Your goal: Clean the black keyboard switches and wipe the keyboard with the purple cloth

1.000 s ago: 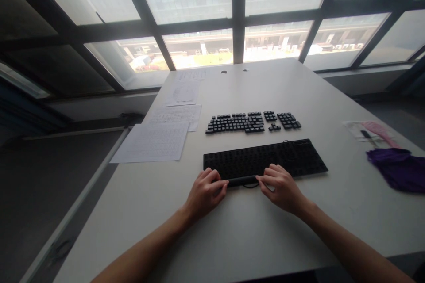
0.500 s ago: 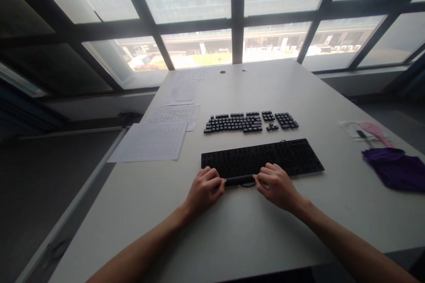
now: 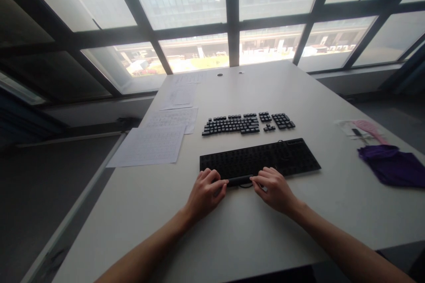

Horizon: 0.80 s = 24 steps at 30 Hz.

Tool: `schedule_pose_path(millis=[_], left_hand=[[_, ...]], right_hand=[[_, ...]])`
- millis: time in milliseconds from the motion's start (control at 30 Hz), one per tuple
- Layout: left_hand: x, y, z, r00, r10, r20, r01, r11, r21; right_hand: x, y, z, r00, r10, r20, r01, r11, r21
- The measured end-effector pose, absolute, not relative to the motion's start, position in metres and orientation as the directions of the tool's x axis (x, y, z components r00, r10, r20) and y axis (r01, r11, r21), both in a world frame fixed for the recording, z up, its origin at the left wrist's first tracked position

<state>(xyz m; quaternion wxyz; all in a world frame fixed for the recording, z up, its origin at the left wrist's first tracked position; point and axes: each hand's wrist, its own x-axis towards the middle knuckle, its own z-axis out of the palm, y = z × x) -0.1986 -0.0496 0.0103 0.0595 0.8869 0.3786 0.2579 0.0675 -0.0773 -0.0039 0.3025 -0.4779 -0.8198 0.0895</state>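
A black keyboard (image 3: pixel 239 159) lies on the white table, its key area dark and without visible keycaps. Along its near edge, between my two hands, runs a long black bar (image 3: pixel 239 180), shaped like a space bar key. My left hand (image 3: pixel 207 190) pinches the bar's left end between thumb and fingers. At the right end, my right hand (image 3: pixel 272 188) grips it the same way, fingers curled over the keyboard's front. Whether the bar rests on the keyboard is unclear. Behind the keyboard, loose black keycaps (image 3: pixel 231 124) are laid out in keyboard order, with a number pad group (image 3: pixel 283 120) at the right.
Several printed paper sheets (image 3: pixel 148 145) lie along the table's left side. At the right are a purple cloth (image 3: pixel 393 166), a pink handled item (image 3: pixel 368 129) and a small dark tool (image 3: pixel 358 134). A thin cable loop (image 3: pixel 246 186) shows below the bar. Windows stand behind the table (image 3: pixel 265 88).
The view has shifted slightly. Both hands stay at the bar's ends with almost no change in grip, and the keyboard and loose keycaps remain in place.
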Motion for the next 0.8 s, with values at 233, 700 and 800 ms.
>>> schedule_pose_path(millis=[233, 700, 800], left_hand=[[-0.195, -0.0526, 0.0096, 0.632, 0.671, 0.387, 0.622, -0.737, 0.264], [-0.2006, -0.0493, 0.0063, 0.524, 0.717, 0.46, 0.629, -0.69, 0.359], [-0.2017, -0.0474, 0.0074, 0.518, 0.735, 0.439, 0.643, -0.672, 0.367]], right_hand=[[0.0659, -0.0774, -0.0024, -0.36, 0.84, 0.406, 0.745, 0.521, -0.416], [0.0601, -0.0787, -0.0024, -0.284, 0.873, 0.396, 0.729, 0.466, -0.502], [0.0606, -0.0783, -0.0009, -0.251, 0.901, 0.353, 0.742, 0.413, -0.527]])
